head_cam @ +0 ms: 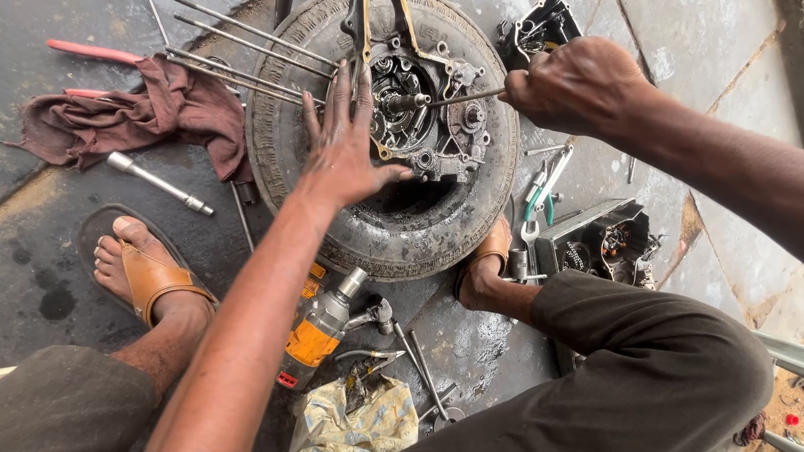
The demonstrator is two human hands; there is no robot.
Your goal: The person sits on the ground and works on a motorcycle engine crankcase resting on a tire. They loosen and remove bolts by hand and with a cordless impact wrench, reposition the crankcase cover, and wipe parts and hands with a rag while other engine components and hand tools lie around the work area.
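An oily engine crankcase [420, 109] rests on an old tyre [283, 132] on the wet floor. My left hand [341, 143] lies flat with spread fingers on the tyre and the case's left edge, holding nothing. My right hand [575, 82] is closed around the handle end of a thin screwdriver [464, 96], whose tip reaches the shaft in the middle of the case. A worn gasket [385, 8] hangs over the case's top edge.
Several long steel rods [235, 45] and a dark red rag [140, 115] lie at the left. A socket extension [160, 183], an orange power tool [321, 331], pliers [543, 190], an engine cover [598, 241] and my sandalled feet [141, 271] surround the tyre.
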